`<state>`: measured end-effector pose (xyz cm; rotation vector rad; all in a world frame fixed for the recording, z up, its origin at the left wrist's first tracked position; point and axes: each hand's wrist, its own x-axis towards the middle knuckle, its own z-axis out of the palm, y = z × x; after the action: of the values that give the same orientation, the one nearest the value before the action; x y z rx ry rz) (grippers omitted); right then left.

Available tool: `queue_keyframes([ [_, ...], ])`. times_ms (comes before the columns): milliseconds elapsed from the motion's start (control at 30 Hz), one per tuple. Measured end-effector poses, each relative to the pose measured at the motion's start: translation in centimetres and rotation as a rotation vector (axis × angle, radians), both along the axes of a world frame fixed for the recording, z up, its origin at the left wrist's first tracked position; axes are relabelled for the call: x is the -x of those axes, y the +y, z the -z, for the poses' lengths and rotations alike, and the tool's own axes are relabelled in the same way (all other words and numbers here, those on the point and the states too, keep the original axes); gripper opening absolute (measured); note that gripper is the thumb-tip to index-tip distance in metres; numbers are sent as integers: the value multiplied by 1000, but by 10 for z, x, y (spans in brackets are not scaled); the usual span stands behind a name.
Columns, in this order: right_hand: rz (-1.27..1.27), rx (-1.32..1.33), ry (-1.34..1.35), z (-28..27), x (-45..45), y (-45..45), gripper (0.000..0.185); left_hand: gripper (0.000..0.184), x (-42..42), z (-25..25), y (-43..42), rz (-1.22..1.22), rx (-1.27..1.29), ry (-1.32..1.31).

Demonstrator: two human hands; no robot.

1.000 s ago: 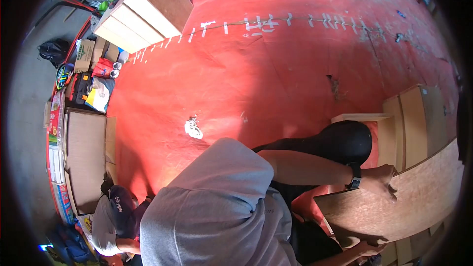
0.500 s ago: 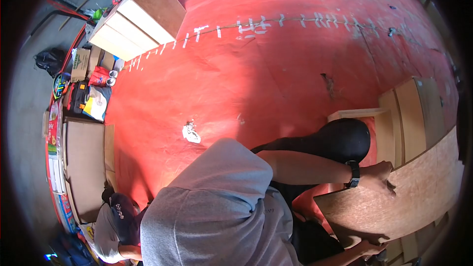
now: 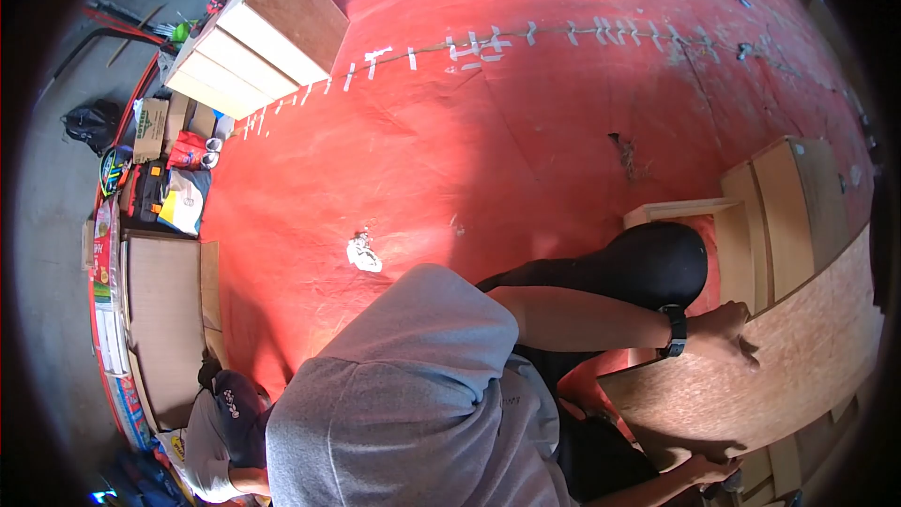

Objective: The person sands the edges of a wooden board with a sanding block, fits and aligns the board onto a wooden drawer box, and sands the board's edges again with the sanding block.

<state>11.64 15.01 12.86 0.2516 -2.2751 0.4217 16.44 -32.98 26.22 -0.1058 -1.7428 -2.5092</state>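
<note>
Head view | plywood panel (image 3: 798,366) spanned the lower right of the frame | we gripped its upper edge with our left hand (image 3: 721,333) | our right hand (image 3: 697,472) met its lower edge, grip we couldn't tell | wooden cabinet (image 3: 786,216) stood just above

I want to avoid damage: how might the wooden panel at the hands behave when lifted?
The wooden panel looks thin at its edge, so probably light for its size. Broad and flat, it is unlikely to roll but may flex slightly.
</note>
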Motion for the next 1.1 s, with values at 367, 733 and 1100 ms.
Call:
queue_keyframes([
  [367,-25,-39,10,10,2,16,54,56,-1,0,3,-34,-67,-31],
  [733,-36,-82,23,-4,-6,-2,57,49,1,4,5,-53,-75,22],
  [1100,-54,-119,40,4,-3,6,60,52,-3,-1,1,-26,-55,-28],
])
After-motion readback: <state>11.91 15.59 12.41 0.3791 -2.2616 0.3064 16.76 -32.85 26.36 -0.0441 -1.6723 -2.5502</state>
